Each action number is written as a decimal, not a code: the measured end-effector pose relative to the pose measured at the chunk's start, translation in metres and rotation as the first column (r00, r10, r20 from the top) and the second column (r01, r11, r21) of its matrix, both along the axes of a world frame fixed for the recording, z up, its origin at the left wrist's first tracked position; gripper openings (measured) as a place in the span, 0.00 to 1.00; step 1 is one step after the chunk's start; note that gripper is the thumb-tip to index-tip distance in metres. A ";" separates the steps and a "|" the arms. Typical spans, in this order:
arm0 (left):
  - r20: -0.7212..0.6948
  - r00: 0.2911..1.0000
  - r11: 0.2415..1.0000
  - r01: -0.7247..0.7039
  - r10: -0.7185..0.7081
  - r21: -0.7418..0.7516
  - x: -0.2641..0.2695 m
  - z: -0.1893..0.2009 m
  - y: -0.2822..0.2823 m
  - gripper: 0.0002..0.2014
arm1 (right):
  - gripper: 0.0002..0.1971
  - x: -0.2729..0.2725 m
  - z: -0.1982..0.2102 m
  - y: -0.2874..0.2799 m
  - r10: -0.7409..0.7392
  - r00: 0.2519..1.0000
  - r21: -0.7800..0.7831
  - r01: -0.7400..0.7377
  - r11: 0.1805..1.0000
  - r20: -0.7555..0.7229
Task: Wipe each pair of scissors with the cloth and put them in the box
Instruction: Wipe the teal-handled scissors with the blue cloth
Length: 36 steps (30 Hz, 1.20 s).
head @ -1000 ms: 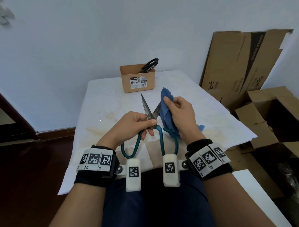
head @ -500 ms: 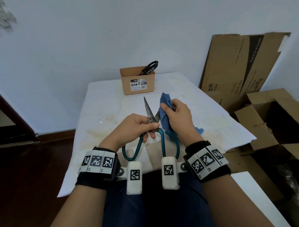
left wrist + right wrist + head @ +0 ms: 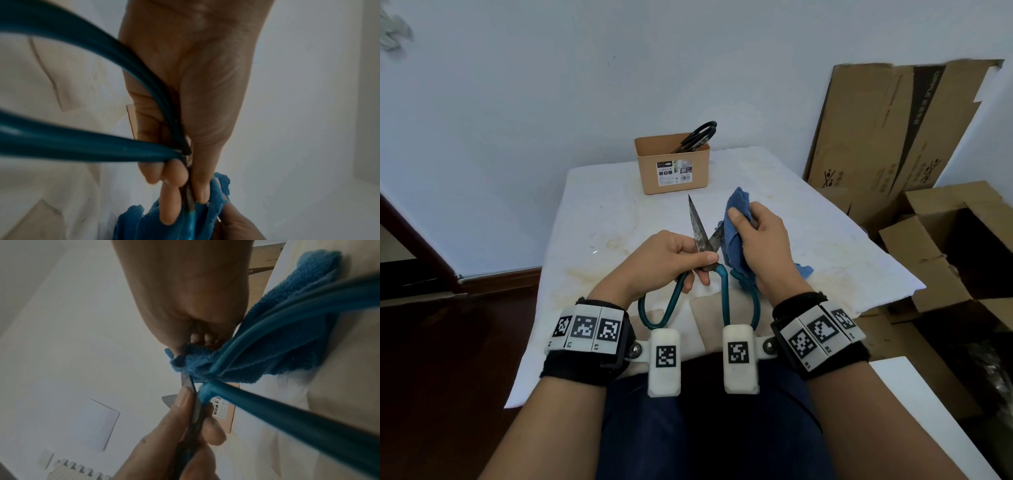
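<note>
Teal-handled scissors [image 3: 698, 229] stand with blades spread, points away from me, above the white table [image 3: 619, 219]. My left hand [image 3: 674, 257] pinches them at the pivot, thumb on top; in the left wrist view the teal handles [image 3: 86, 146] loop past my palm. My right hand [image 3: 760, 240] grips a blue cloth [image 3: 738, 212] wrapped round the right blade; the cloth [image 3: 257, 353] bunches under my fingers in the right wrist view. A tan box [image 3: 674, 171] at the table's far end holds black-handled scissors [image 3: 697, 135].
Flattened cardboard [image 3: 887, 126] leans on the wall at the right, and open cartons [image 3: 955, 246] sit on the floor beside the table. A white wall rises behind the box. Dark floor lies to the left.
My right hand with the cloth has slid along the right blade, down toward the pivot and back up. The left hand keeps its hold on the scissors.
</note>
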<state>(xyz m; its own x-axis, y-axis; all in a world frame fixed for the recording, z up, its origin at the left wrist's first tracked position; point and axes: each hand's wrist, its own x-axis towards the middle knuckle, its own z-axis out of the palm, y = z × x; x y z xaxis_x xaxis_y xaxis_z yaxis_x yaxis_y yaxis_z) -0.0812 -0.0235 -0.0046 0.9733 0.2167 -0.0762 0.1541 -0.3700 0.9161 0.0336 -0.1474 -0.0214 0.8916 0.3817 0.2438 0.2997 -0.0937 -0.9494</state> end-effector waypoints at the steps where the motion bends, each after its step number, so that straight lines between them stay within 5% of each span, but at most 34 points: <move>1: -0.001 1.000 1.000 0.001 -0.001 -0.001 0.000 0.000 0.000 0.12 | 0.23 0.000 0.000 0.000 -0.003 1.000 0.002 0.003 1.000 -0.003; 8: 0.005 1.000 1.000 -0.004 0.004 -0.026 0.000 -0.001 0.000 0.12 | 0.24 0.000 0.001 0.000 -0.007 0.997 0.026 0.009 1.000 -0.080; 13: 0.012 1.000 0.999 -0.004 0.005 -0.046 -0.001 -0.001 0.002 0.12 | 0.22 -0.002 0.004 -0.001 0.077 0.968 0.121 -0.049 0.991 -0.239; 18: 0.012 1.000 0.998 -0.007 0.008 -0.064 -0.003 -0.002 0.006 0.11 | 0.18 0.011 0.001 -0.011 0.009 0.916 0.137 0.050 0.989 -0.400; 22: -0.005 1.000 0.999 -0.011 0.011 -0.050 -0.004 -0.002 0.009 0.12 | 0.21 0.024 0.002 -0.018 -0.070 0.949 0.049 0.089 0.995 -0.308; 26: -0.011 1.000 0.999 0.006 -0.006 -0.041 -0.001 -0.003 0.006 0.13 | 0.25 0.010 0.002 -0.008 0.060 0.979 0.002 -0.061 0.998 -0.195; 36: 0.006 1.000 0.999 0.013 -0.012 -0.048 -0.003 -0.002 0.007 0.11 | 0.10 -0.004 0.005 -0.008 0.305 0.874 0.124 -0.279 0.952 -0.377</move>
<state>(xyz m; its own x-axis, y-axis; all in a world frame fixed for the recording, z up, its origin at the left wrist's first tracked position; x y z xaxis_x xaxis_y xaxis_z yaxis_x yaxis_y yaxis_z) -0.0837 -0.0169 -0.0068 0.9763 0.2007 -0.0806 0.1443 -0.3271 0.9339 0.0298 -0.1552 -0.0167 0.7698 0.6350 -0.0648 -0.0883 0.0054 -0.9961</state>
